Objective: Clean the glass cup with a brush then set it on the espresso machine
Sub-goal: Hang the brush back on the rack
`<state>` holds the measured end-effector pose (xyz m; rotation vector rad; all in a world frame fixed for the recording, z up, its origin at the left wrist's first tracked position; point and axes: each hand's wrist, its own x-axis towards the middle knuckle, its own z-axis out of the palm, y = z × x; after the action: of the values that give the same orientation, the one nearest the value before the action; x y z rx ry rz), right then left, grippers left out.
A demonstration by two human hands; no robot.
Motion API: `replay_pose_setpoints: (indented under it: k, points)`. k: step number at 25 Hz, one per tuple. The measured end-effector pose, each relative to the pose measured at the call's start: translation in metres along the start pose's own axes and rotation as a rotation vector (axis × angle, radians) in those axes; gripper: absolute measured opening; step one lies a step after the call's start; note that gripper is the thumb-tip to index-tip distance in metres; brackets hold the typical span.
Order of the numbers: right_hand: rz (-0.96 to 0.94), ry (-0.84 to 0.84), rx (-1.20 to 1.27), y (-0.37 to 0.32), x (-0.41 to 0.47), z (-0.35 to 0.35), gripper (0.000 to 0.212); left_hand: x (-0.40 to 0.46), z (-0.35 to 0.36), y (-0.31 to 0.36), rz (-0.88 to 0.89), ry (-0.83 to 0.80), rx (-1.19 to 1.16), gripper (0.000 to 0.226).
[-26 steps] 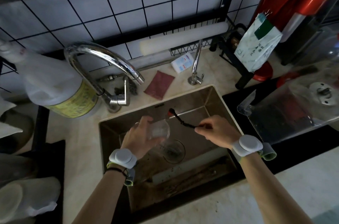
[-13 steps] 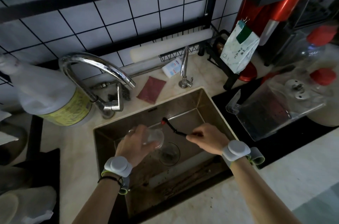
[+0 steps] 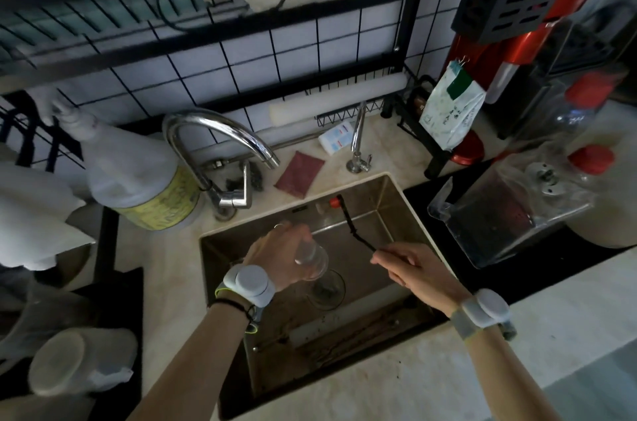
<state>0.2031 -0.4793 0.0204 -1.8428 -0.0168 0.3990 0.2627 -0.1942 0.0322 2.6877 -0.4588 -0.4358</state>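
Observation:
My left hand (image 3: 279,257) grips a small clear glass cup (image 3: 312,260) over the steel sink (image 3: 410,210), just above the drain (image 3: 325,289). My right hand (image 3: 417,274) pinches the end of a thin black brush (image 3: 355,231) with a red tip (image 3: 334,201); the brush points away toward the sink's back wall, outside the cup. A red machine (image 3: 537,41) stands at the far right behind the counter; whether it is the espresso machine I cannot tell.
A chrome faucet (image 3: 220,134) arches over the sink's back left. A large white bottle with a yellow label (image 3: 138,176) stands to its left. A clear plastic pitcher (image 3: 510,210) and red-capped bottles (image 3: 591,160) sit on the right. A red cloth (image 3: 300,174) lies behind the sink.
The camera tilted up, so more of the rack above shows. My right hand drew back slightly to the right with the brush; the cup stays held over the drain.

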Motion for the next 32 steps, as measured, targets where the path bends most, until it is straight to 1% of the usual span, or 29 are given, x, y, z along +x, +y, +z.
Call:
replay_pose_setpoints:
  k: [1,2,4,7,9,10,12,14,16,19,22,24,26,28,29,32]
  points:
    - [-0.057,0.020,0.045,-0.011,-0.003,-0.002,0.049,0.000,-0.012,0.007,0.028,0.013,0.010,0.045]
    - [-0.109,0.047,0.073,-0.016,-0.008,-0.001,0.052,-0.003,-0.017,0.013,0.045,0.012,0.007,0.044]
    - [-0.212,0.121,0.160,-0.050,-0.013,-0.008,0.043,-0.007,-0.042,0.028,0.092,0.058,0.036,0.044]
    - [-0.287,0.156,0.242,-0.097,-0.011,-0.014,0.045,-0.011,-0.067,0.050,0.168,0.151,0.037,0.048]
    - [-0.374,0.173,0.242,-0.135,-0.013,-0.030,0.031,-0.008,-0.094,0.075,0.229,0.207,0.043,0.052]
    - [-0.409,0.179,0.239,-0.150,-0.013,-0.034,0.025,-0.008,-0.106,0.085,0.270,0.209,0.042,0.054]
    - [-0.491,0.203,0.214,-0.183,-0.018,-0.049,0.018,-0.007,-0.137,0.110,0.341,0.209,-0.013,0.056]
    - [-0.548,0.233,0.208,-0.215,-0.020,-0.065,0.008,-0.005,-0.165,0.129,0.374,0.226,-0.082,0.055]
    - [-0.595,0.313,0.204,-0.247,-0.017,-0.085,0.007,-0.001,-0.193,0.148,0.394,0.243,-0.120,0.057]
    - [-0.630,0.459,0.213,-0.293,-0.009,-0.120,0.007,0.006,-0.233,0.179,0.442,0.268,-0.136,0.062]
    - [-0.634,0.569,0.140,-0.335,0.002,-0.148,0.012,0.012,-0.264,0.205,0.482,0.280,-0.184,0.057]
    - [-0.655,0.676,0.069,-0.360,0.005,-0.168,0.017,0.016,-0.285,0.224,0.507,0.268,-0.189,0.053]
    - [-0.643,0.829,0.012,-0.373,0.013,-0.185,0.021,0.021,-0.298,0.237,0.530,0.256,-0.188,0.052]
    - [-0.578,0.996,-0.065,-0.380,0.019,-0.201,0.031,0.027,-0.308,0.247,0.548,0.274,-0.184,0.047]
    - [-0.553,1.034,-0.077,-0.382,0.022,-0.207,0.035,0.029,-0.311,0.251,0.559,0.302,-0.170,0.046]
    - [-0.561,1.061,-0.084,-0.387,0.026,-0.218,0.039,0.035,-0.322,0.256,0.569,0.369,-0.162,0.045]
